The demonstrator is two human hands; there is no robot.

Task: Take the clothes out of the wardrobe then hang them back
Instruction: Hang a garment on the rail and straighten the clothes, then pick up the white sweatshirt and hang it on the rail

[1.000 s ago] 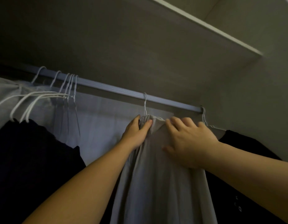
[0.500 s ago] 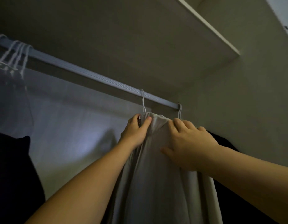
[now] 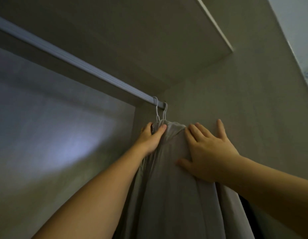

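A light grey garment [image 3: 168, 187] hangs from a white wire hanger [image 3: 157, 109] hooked over the wardrobe rail [image 3: 77, 63], right at the rail's right end. A second white hanger hook [image 3: 165, 110] sits just beside it against the side wall. My left hand [image 3: 152, 137] grips the garment's top left edge, thumb curled over the cloth. My right hand [image 3: 208, 152] lies flat with spread fingers on the garment's right shoulder.
The wardrobe's side wall [image 3: 244, 109] stands directly right of the garment. A shelf [image 3: 167, 37] runs overhead. A dark garment [image 3: 250, 219] shows behind the grey one at the lower right. The back panel [image 3: 55, 135] is bare on the left.
The grey garment and its hanger slid right along the rail until they met the other hanger at the wall. My right hand's fingers spread flat. The hangers at the left left the view.
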